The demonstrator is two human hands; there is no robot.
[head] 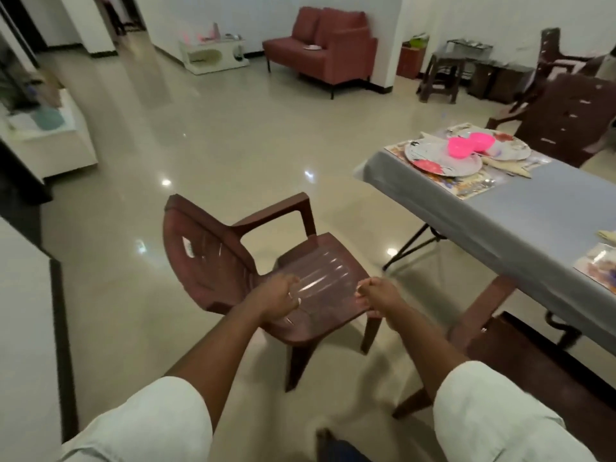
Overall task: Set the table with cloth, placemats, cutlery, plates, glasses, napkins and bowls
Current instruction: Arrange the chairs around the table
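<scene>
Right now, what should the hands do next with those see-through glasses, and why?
Probably carry them over to the table on the right. The left hand and right hand hold what look like clear glasses above a brown chair, away from the table. The far plates and pink bowls show no glasses beside them.

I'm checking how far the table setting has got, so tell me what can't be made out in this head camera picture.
- Clear object between left hand and right hand: transparent and motion-blurred, so glass count unclear.
- Cutlery on the far placemats: too small and blurred to identify.
- Near placemat: cut off by the right edge.
- Pink bowls: blurred together, count uncertain.
- Table near end: cut off by the right edge.
</scene>
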